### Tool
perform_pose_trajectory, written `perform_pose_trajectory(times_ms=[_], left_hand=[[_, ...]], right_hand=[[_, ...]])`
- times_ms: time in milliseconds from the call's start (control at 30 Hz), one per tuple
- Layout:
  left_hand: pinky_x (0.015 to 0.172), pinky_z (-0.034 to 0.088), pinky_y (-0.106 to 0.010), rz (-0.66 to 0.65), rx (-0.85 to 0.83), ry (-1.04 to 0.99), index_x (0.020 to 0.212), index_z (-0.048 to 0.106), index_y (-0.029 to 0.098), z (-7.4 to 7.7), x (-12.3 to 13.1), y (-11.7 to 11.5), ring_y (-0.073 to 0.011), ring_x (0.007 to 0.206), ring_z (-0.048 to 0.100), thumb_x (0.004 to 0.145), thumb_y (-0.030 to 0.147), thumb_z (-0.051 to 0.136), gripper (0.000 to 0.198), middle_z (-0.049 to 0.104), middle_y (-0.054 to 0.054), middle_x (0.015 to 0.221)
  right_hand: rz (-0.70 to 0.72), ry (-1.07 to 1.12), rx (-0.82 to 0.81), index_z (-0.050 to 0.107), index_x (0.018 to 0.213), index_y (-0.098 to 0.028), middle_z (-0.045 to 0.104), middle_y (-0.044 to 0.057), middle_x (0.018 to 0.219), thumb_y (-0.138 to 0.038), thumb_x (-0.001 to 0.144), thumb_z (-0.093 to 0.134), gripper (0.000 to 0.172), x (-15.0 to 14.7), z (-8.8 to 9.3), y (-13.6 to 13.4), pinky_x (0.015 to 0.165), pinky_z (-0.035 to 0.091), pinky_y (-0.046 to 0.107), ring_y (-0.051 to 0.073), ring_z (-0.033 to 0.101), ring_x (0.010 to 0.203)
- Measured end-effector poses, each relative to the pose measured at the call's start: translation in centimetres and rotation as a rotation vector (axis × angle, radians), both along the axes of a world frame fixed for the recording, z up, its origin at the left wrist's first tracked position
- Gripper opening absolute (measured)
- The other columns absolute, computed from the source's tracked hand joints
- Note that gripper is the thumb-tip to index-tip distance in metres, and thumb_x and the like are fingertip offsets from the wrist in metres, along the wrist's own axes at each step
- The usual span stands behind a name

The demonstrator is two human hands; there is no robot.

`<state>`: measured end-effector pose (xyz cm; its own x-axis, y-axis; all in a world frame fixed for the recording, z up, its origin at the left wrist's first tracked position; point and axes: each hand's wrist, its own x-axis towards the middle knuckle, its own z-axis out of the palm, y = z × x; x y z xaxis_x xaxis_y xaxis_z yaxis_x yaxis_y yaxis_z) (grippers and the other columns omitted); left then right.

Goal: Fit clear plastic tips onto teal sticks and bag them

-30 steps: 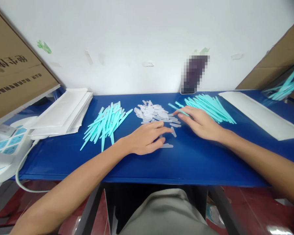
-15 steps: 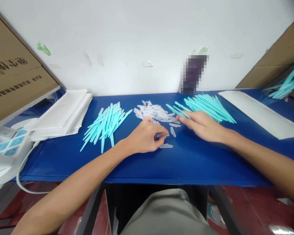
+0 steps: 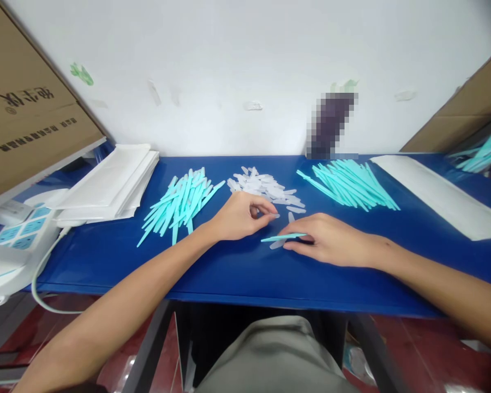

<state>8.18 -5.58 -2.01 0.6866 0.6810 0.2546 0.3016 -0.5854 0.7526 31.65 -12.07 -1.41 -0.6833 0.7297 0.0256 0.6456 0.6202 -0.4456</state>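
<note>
My left hand (image 3: 239, 216) is closed in a pinch on a small clear plastic cap (image 3: 272, 216) just in front of the pile of clear caps (image 3: 262, 187). My right hand (image 3: 327, 239) is closed on a teal plastic stick (image 3: 281, 237) that points left, low over the blue table top (image 3: 237, 267). One loose clear cap (image 3: 277, 244) lies under the stick's tip. A pile of teal sticks (image 3: 349, 183) lies behind my right hand. A second pile of teal sticks with capped ends (image 3: 182, 203) lies to the left of my left hand.
A stack of white bags (image 3: 108, 184) lies at the left, a white strip (image 3: 431, 194) at the right. A white device with a cord (image 3: 8, 248) sits at the far left edge. Cardboard boxes (image 3: 22, 103) flank both sides. A blurred dark object (image 3: 331, 125) leans on the wall.
My right hand lifted one teal stick from the right pile and brought it toward me and to the left. My left hand picked up a clear cap and rose slightly.
</note>
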Motion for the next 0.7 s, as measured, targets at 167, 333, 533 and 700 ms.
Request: perform_pose_trajectory(times_ms=[167, 333, 533, 700], left_hand=[[0.057, 0.049, -0.019, -0.016, -0.001, -0.023, 0.090, 0.078, 0.015, -0.05, 0.13, -0.42, -0.0089, 0.060, 0.064, 0.086, 0.020, 0.070, 0.010, 0.078, -0.004, 0.083], [0.049, 0.048, -0.018, -0.023, -0.106, -0.014, 0.092, 0.076, 0.014, 0.08, -0.14, -0.54, -0.0065, 0.046, 0.060, 0.087, 0.018, 0.065, 0.012, 0.077, -0.003, 0.079], [0.055, 0.051, -0.019, -0.059, 0.003, -0.017, 0.095, 0.077, 0.014, -0.38, -0.20, -0.29, -0.0079, 0.053, 0.066, 0.087, 0.015, 0.065, 0.015, 0.079, -0.004, 0.088], [0.069, 0.054, -0.021, -0.166, 0.067, -0.027, 0.093, 0.077, 0.015, -0.20, 0.02, -0.19, -0.0129, 0.076, 0.072, 0.091, 0.016, 0.062, 0.015, 0.080, -0.005, 0.090]], right_hand=[[-0.009, 0.066, 0.005, 0.077, 0.098, -0.022, 0.069, 0.001, 0.077, -0.036, 0.100, 0.059, 0.023, -0.13, -0.18, 0.32, 0.062, 0.042, 0.028, 0.015, 0.060, 0.064], [-0.027, 0.078, 0.033, 0.076, 0.102, -0.022, 0.062, -0.003, 0.067, -0.038, 0.097, 0.063, 0.021, 0.00, -0.33, 0.57, 0.057, 0.040, 0.028, 0.013, 0.053, 0.055], [0.026, 0.114, 0.052, 0.077, 0.106, -0.021, 0.078, 0.005, 0.096, -0.032, 0.102, 0.055, 0.024, 0.07, -0.47, 0.62, 0.072, 0.051, 0.030, 0.018, 0.071, 0.080], [-0.016, 0.207, 0.174, 0.076, 0.102, -0.020, 0.078, 0.006, 0.090, -0.030, 0.102, 0.056, 0.022, 0.18, -0.63, 0.70, 0.069, 0.050, 0.030, 0.019, 0.071, 0.077]])
